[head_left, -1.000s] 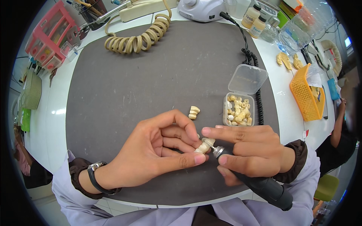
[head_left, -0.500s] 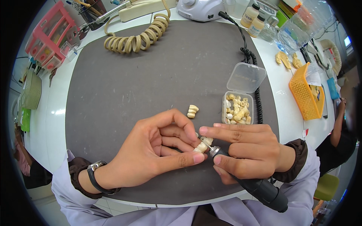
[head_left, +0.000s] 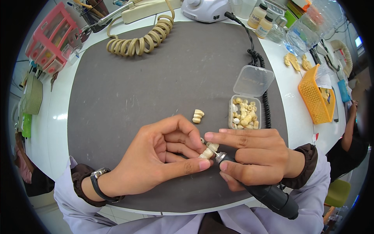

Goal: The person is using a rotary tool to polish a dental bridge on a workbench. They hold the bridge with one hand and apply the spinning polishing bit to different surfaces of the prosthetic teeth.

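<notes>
My left hand (head_left: 157, 158) pinches a small cream tooth-shaped piece (head_left: 209, 151) between thumb and fingers. My right hand (head_left: 251, 156) grips a black rotary handpiece (head_left: 269, 195), its metal tip touching that piece. Both hands hover over a dark grey mat (head_left: 156, 78). Another cream piece (head_left: 198, 116) lies loose on the mat just beyond my fingers. A small clear plastic box (head_left: 244, 113), lid open, holds several similar cream pieces to the right of it.
A coiled beige hose (head_left: 138, 41) lies at the mat's far edge. A black coiled cord (head_left: 260, 70) runs to a white motor unit (head_left: 205, 8). A pink rack (head_left: 48, 39) stands far left, an orange basket (head_left: 315, 95) right, bottles behind. Another person's arm (head_left: 350, 132) shows at the right.
Both hands have stayed in place; the handpiece tip has shifted only slightly against the held piece.
</notes>
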`<state>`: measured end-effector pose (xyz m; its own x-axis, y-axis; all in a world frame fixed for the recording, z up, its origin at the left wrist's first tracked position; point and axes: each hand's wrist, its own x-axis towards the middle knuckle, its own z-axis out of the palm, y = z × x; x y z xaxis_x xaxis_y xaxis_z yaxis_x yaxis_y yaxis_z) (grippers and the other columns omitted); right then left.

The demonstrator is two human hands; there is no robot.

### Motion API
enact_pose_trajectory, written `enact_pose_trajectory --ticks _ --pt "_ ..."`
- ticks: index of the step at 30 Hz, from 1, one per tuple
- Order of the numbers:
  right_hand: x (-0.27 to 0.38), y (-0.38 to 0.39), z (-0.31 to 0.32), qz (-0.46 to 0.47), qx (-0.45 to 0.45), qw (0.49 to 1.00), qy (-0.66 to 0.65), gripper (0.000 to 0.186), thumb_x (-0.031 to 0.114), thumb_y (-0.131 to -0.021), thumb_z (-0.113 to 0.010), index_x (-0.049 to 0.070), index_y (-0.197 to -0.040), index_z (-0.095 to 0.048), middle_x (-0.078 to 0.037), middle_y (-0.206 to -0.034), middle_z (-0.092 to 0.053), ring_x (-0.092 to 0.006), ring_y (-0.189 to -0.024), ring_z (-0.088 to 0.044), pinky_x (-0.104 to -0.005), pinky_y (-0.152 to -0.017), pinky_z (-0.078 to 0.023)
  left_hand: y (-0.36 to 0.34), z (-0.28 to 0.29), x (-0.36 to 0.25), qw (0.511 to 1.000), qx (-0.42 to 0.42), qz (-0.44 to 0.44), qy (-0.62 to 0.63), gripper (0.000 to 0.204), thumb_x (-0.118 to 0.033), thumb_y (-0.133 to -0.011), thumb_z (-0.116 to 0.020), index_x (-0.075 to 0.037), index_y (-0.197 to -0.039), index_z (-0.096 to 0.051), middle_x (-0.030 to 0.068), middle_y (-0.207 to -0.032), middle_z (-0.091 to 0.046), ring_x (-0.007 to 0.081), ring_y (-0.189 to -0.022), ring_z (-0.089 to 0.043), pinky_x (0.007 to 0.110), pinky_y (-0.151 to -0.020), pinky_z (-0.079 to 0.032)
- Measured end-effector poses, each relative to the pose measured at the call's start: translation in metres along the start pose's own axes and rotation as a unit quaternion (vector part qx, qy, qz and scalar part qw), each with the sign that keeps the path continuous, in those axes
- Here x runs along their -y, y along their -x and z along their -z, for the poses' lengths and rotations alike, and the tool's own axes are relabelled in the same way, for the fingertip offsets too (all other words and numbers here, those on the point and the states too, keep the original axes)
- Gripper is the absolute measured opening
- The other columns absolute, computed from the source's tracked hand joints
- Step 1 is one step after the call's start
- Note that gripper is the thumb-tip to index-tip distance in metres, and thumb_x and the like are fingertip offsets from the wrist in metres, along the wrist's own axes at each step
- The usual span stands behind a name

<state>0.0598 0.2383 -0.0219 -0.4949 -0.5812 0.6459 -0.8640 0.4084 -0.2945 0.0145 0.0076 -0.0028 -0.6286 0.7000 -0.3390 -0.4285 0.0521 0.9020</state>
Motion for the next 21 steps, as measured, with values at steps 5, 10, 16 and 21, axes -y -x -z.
enact_pose_trajectory --ticks 5,10,16,21 --pt "-0.0001 -0.0015 0.0019 0.002 0.01 1.0 -0.001 0.009 0.007 -0.079 -0.068 0.011 -0.076 -0.06 0.002 -0.06 -0.045 -0.0258 -0.101 -0.07 -0.0348 -0.082 -0.061 0.0013 -0.0008 -0.0008 1.0 -0.004 0.0 -0.01 0.03 0.007 -0.082 -0.073 0.0 -0.101 -0.051 0.0153 -0.102 -0.067 0.0157 -0.094 -0.069 0.024 -0.082 -0.059" --pt "-0.0007 -0.0008 0.0018 -0.004 0.012 1.0 -0.011 0.007 0.012 -0.079 -0.069 0.011 -0.079 -0.061 0.001 -0.061 -0.046 -0.0259 -0.101 -0.07 -0.0349 -0.082 -0.061 0.0005 -0.0002 -0.0006 1.0 -0.001 0.0 -0.013 0.029 0.007 -0.082 -0.072 0.0 -0.101 -0.051 0.0152 -0.102 -0.067 0.0158 -0.094 -0.069 0.024 -0.082 -0.059" --pt "-0.0009 -0.0009 0.0015 -0.016 0.011 0.999 -0.028 0.011 0.012 -0.077 -0.072 0.007 -0.081 -0.063 0.0 -0.064 -0.052 -0.0267 -0.102 -0.07 -0.0372 -0.083 -0.06 0.0007 -0.0008 0.0001 1.0 -0.001 -0.001 -0.006 0.03 0.007 -0.082 -0.072 0.0 -0.102 -0.051 0.0152 -0.102 -0.067 0.0161 -0.094 -0.069 0.025 -0.083 -0.059" --pt "0.0034 -0.0051 0.008 -0.088 -0.019 0.992 -0.09 0.012 0.008 -0.076 -0.074 0.004 -0.082 -0.065 -0.004 -0.067 -0.059 -0.0282 -0.1 -0.07 -0.0406 -0.085 -0.059 0.0007 -0.0003 -0.0042 1.0 0.004 0.007 -0.007 0.029 0.008 -0.082 -0.071 0.0 -0.101 -0.05 0.0155 -0.102 -0.067 0.019 -0.096 -0.07 0.026 -0.083 -0.059"
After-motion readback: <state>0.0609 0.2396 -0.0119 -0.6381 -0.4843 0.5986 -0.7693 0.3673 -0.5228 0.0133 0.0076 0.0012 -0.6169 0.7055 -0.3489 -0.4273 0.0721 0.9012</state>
